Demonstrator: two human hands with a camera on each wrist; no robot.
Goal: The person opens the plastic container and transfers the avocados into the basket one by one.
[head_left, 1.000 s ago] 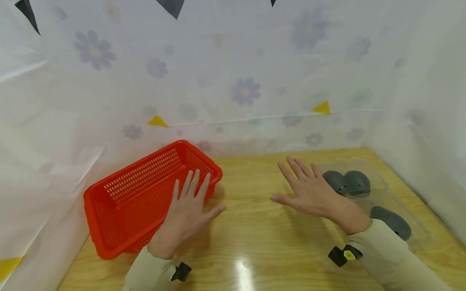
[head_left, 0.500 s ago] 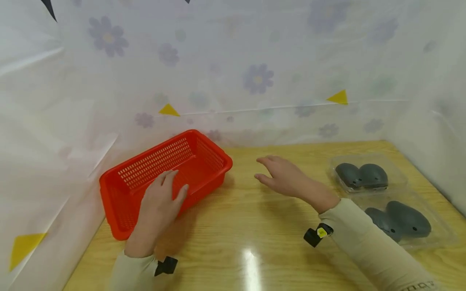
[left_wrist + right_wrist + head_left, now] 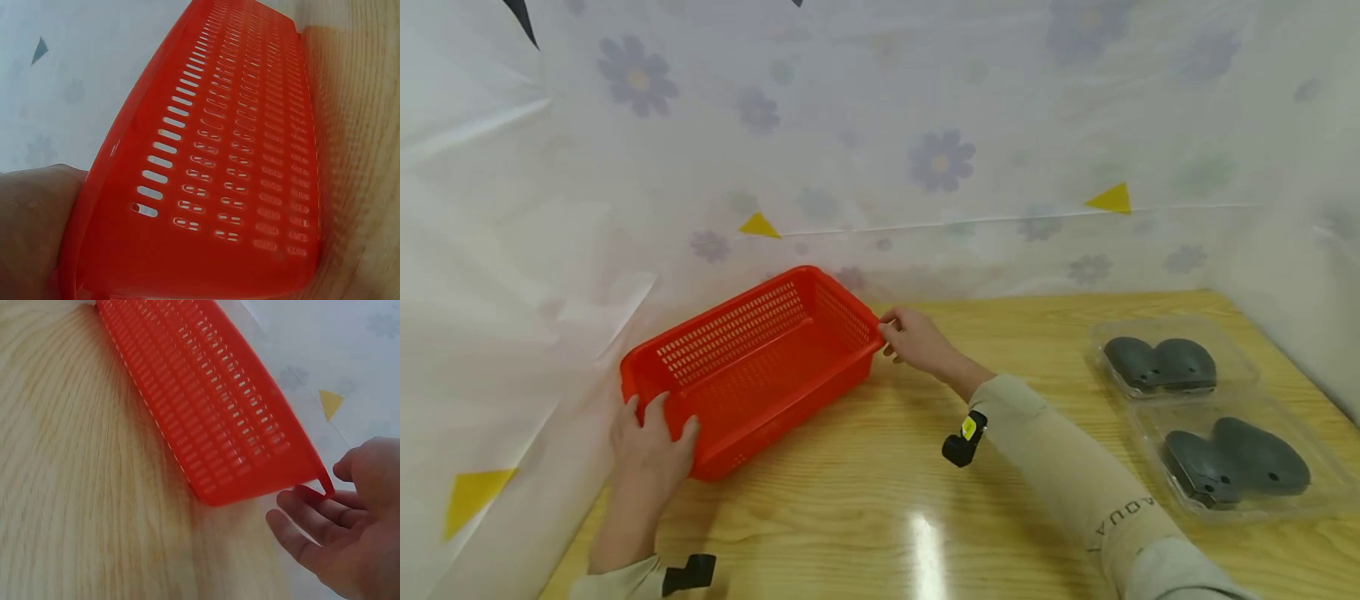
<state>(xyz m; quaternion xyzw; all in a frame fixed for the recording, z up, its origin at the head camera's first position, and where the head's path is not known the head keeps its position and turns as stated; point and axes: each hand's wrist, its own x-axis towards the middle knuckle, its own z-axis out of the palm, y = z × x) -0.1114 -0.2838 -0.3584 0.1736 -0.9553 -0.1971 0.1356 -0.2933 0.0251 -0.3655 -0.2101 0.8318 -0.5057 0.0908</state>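
A red plastic basket (image 3: 793, 414) with slotted walls stands on the wooden table, its inside bare. My left hand (image 3: 651, 450) is at the basket's near left end, fingers spread and slightly bent over the rim. In the left wrist view, part of that hand (image 3: 34, 215) shows beside the rim, its fingertips hidden behind the basket wall (image 3: 156, 250). My right hand (image 3: 921, 342) holds the rim at the far right corner. Seen from the right wrist, the right hand (image 3: 365, 519) has its fingers curled beneath the rim (image 3: 324, 478) and its thumb above.
On the right of the wooden table (image 3: 865, 500) lie two clear plastic packages, a farther one (image 3: 1232, 367) and a nearer one (image 3: 1318, 458). Each contains dark grey rounded pads. A flower-patterned sheet (image 3: 850, 167) hangs behind the table and along its sides.
My left hand has moved from above the basket to its near left end. My right hand has moved left from over the table to the basket's right corner. The head view has shifted slightly.
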